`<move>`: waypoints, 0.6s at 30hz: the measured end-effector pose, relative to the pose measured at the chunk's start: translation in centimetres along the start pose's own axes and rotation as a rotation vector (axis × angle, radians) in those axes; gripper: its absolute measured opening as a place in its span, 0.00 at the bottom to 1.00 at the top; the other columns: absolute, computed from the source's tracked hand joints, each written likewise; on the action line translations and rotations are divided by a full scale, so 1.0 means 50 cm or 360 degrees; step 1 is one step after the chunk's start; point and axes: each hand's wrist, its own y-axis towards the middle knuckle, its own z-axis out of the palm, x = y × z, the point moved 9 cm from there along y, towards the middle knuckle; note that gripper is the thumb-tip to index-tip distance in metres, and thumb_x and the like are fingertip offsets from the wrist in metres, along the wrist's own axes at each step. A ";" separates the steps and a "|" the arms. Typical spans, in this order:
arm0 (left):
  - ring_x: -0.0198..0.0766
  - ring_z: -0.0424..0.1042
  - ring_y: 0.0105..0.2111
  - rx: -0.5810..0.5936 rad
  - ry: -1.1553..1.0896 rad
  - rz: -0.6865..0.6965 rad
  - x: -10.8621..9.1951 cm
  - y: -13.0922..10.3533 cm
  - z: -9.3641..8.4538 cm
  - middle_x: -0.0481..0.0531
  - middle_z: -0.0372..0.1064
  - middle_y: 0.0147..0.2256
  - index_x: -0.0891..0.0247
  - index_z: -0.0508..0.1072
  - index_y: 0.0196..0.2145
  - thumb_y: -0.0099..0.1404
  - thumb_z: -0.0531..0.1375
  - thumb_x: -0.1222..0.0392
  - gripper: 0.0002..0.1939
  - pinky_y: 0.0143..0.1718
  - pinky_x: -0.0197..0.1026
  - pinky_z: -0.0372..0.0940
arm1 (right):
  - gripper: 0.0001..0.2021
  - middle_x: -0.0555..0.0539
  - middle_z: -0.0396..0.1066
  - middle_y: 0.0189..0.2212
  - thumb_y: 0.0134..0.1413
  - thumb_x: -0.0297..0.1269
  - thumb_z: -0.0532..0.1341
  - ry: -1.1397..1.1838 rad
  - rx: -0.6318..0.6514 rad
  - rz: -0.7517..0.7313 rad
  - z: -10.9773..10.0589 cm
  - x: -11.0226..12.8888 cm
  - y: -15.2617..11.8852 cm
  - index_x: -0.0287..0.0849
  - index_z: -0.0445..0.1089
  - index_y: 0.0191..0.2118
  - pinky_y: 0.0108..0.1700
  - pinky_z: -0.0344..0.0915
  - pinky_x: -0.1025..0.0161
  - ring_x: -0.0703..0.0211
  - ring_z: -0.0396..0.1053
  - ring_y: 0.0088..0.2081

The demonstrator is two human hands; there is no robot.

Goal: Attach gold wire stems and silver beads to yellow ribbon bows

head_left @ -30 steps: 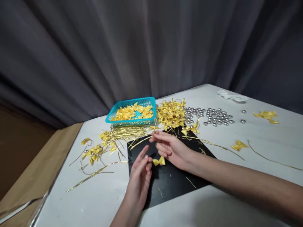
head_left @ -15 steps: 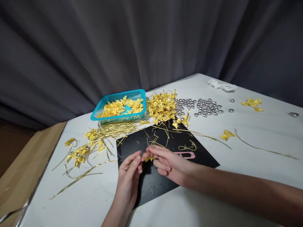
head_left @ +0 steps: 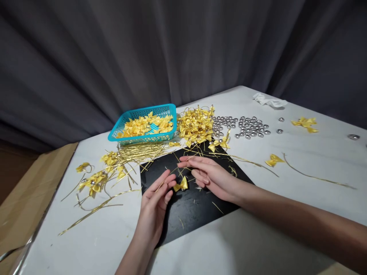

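Over the black mat (head_left: 174,227), a small yellow ribbon bow (head_left: 181,185) hangs between my two hands, on a thin gold cord. My left hand (head_left: 156,198) is closed, with thumb and fingers pinching one part of the cord. On the other side, my right hand (head_left: 213,175) pinches the cord between its fingertips, its lower fingers curled. Cut bits of gold cord lie scattered on the mat. The palm sides of both hands are partly hidden.
A blue basket (head_left: 114,136) holds yellow bows. Beside it lie a heap of bows (head_left: 196,124), silver beads (head_left: 252,128) and a bundle of gold cords (head_left: 142,152). More bows (head_left: 93,183) lie at left. A crumpled white tissue (head_left: 269,101) rests at the back right.
My hands have moved apart, my right hand up and away. The bow now shows plainly between them. The pink-handled tool on the mat is now hidden behind my right hand and forearm.
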 end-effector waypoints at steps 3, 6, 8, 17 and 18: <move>0.30 0.75 0.31 -0.0079 0.0043 0.0068 -0.006 0.004 -0.011 0.53 0.78 0.36 0.63 0.78 0.37 0.50 0.66 0.68 0.14 0.29 0.24 0.69 | 0.10 0.47 0.73 0.34 0.54 0.38 0.59 -0.0369 -0.0091 -0.0165 -0.007 0.015 0.002 0.37 0.72 0.37 0.15 0.53 0.75 0.78 0.50 0.14; 0.27 0.72 0.26 -0.0103 0.0217 0.0177 -0.011 0.006 -0.021 0.51 0.77 0.31 0.63 0.77 0.39 0.53 0.66 0.60 0.14 0.27 0.25 0.67 | 0.11 0.45 0.73 0.32 0.53 0.39 0.60 -0.0731 -0.0215 -0.0388 -0.012 0.034 -0.002 0.36 0.74 0.37 0.15 0.52 0.74 0.74 0.55 0.16; 0.26 0.68 0.22 -0.0124 0.0468 0.0289 -0.018 0.003 -0.026 0.48 0.73 0.26 0.65 0.76 0.39 0.56 0.63 0.55 0.14 0.24 0.27 0.64 | 0.10 0.44 0.73 0.34 0.53 0.36 0.59 -0.0927 -0.0271 -0.0655 -0.007 0.057 -0.013 0.37 0.75 0.36 0.19 0.56 0.72 0.71 0.61 0.21; 0.38 0.69 0.32 -0.0057 0.1507 0.1495 -0.109 -0.088 0.036 0.52 0.68 0.27 0.63 0.70 0.16 0.59 0.57 0.66 0.14 0.30 0.36 0.62 | 0.12 0.43 0.73 0.33 0.55 0.30 0.57 -0.1416 -0.0430 -0.1404 0.025 0.094 -0.067 0.36 0.75 0.42 0.21 0.57 0.70 0.68 0.64 0.24; 0.39 0.70 0.34 0.0000 0.1467 0.1500 -0.109 -0.091 0.039 0.53 0.70 0.27 0.62 0.70 0.14 0.58 0.57 0.67 0.15 0.31 0.36 0.63 | 0.11 0.44 0.73 0.32 0.54 0.30 0.58 -0.1380 -0.0417 -0.1378 0.025 0.090 -0.065 0.35 0.75 0.41 0.20 0.55 0.70 0.69 0.62 0.22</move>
